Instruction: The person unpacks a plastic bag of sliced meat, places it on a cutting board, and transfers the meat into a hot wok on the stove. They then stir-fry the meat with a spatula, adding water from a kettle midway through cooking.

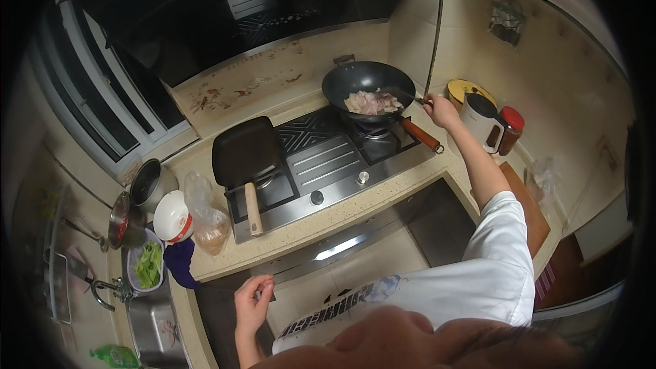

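My right hand (439, 109) is closed around the handle of a cooking utensil (421, 101), at the right rim of a black wok (359, 74). The utensil's far end reaches into pale, pinkish pieces of food (371, 102), probably meat, in the wok. The wok stands over the right burner, its wooden handle (421, 134) pointing to the lower right. My left hand (253, 294) hangs in front of the counter, fingers loosely bent and apart, holding nothing. A black square pan (245, 151) with a light wooden handle sits on the left burner.
Left on the counter are a pot (152, 184), a white bowl (173, 215), a plastic bag (207, 228) and a purple cloth (180, 264). A basket of leafy greens (148, 264) is by the sink (156, 325). Right are a kettle (480, 120), a red-lidded jar (511, 128) and a board (525, 205).
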`<state>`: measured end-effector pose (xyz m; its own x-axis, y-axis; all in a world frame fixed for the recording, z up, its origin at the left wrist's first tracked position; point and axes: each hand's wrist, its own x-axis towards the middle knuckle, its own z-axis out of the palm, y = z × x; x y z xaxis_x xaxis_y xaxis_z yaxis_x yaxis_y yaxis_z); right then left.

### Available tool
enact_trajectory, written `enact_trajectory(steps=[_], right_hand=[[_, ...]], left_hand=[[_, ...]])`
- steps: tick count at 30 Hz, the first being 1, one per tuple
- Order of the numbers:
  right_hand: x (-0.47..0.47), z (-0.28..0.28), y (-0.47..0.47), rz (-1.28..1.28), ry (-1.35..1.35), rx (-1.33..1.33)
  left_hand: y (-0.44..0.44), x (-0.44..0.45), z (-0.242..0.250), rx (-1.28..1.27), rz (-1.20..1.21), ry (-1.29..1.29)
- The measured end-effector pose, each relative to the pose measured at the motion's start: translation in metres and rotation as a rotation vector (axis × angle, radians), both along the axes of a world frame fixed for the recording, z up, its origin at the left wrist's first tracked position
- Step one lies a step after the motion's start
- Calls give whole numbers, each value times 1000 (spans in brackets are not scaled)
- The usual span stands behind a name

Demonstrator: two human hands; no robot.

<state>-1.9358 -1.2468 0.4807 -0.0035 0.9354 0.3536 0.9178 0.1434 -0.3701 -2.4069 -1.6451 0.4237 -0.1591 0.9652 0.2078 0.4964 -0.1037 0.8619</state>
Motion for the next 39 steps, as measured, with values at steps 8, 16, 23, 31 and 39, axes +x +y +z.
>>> enact_trajectory(steps=[8,16,23,31,39], right_hand=[[-7,-3,-4,12,-223,-130],[47,69,-10,235,-310,-176],[38,28,41,351,-335,-206],[21,5,45,438,-438,29],[-1,-32,29,392,-456,-13]], left_hand=[[105,79,-60,-217,-384,-565],[265,283,-34,-639,-678,-1168],[347,392,-34,-501,-399,-1756],[340,362,-39,-553,-245,-1641],[300,348,-27,-626,-343,-1491]])
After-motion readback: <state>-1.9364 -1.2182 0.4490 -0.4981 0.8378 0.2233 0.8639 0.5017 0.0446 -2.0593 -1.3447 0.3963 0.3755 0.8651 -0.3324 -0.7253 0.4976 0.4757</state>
